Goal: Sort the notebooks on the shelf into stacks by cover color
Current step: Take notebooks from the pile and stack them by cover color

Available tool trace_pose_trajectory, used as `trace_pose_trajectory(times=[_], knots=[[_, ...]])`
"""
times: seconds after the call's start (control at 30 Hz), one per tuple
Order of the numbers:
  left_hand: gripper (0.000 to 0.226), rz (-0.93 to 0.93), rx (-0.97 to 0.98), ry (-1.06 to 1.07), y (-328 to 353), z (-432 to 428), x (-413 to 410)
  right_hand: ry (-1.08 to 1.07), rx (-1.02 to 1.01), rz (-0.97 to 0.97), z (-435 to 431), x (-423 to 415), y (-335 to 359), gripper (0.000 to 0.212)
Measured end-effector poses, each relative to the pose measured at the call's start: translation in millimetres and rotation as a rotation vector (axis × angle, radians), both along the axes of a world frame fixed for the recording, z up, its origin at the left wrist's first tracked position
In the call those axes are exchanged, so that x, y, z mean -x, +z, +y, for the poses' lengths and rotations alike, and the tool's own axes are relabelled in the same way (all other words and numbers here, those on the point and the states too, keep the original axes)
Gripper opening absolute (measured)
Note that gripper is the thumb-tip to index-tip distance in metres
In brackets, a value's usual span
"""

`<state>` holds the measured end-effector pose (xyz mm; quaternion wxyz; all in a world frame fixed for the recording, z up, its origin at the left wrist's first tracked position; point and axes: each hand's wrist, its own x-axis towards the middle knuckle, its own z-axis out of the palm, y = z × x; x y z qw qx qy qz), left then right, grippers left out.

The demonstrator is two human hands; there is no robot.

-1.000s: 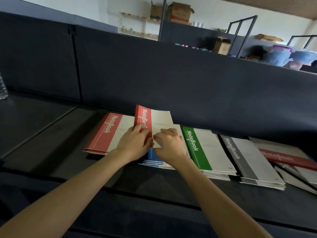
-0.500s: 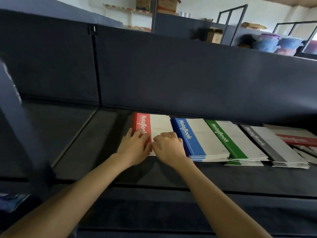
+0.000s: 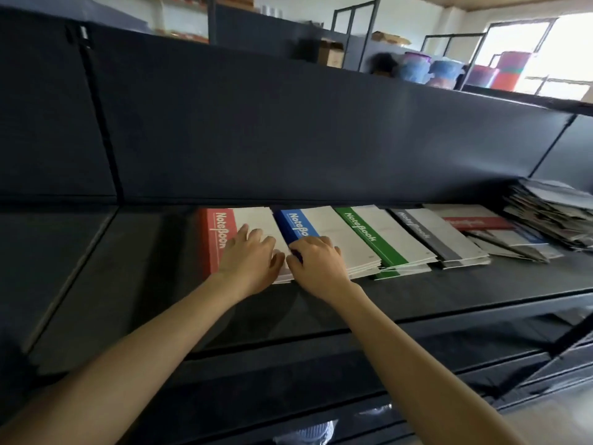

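The person is apparently squaring the stack of red-spined white paper notebooks on the dark shelf, left hand lying loosely flat on it, right hand bent at its right edge, grip unclear, and is probably next reaching far right of it for the mixed pile, with shelf room showing left of it.

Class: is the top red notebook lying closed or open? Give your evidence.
Closed. The red notebook lies flat, its cover and title band facing up, with no inner pages showing.
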<state>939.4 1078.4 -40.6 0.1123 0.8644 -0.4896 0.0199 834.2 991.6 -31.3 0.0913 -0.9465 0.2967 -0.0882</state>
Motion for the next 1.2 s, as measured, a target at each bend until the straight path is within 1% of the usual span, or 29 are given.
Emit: trace_pose_trajectory(times=[0.13, 0.23, 0.43, 0.57, 0.8, 0.97, 1.07, 1.2], knots=[[0.045, -0.040, -0.018, -0.109, -0.9, -36.8, 20.9, -0.124, 0.037, -0.030, -30.0, 27.9, -1.8, 0.038], [0.044, -0.063, -0.021, -0.179, -0.6, -69.4, 40.2, -0.197, 0.029, -0.061, -57.1, 52.1, -3.5, 0.039], [0.039, -0.063, -0.010, -0.306, -1.9, -146.9, 84.9, -0.282, 0.019, -0.058, -125.1, 99.8, -4.3, 0.035], [0.039, -0.054, -0.017, -0.365, -5.9, -205.9, 120.5, -0.294, 0.015, -0.085, -180.0, 134.4, -5.4, 0.037], [0.036, 0.005, -0.017, -0.345, -7.1, -302.0, 170.7, -0.286, 0.009, -0.056, -279.6, 177.2, -9.0, 0.036], [0.042, -0.001, -0.035, -0.324, -9.9, -365.5, 193.9, -0.287, -0.017, -0.050, -343.6, 202.3, -12.3, 0.037], [0.041, 0.025, -0.051, -0.327, -10.9, -398.0, 205.6, -0.285, -0.026, -0.064, -376.8, 214.1, -14.9, 0.035], [0.039, 0.014, -0.078, -0.327, -14.1, -432.4, 220.1, -0.261, -0.031, -0.049, -411.8, 223.5, -18.1, 0.031]])
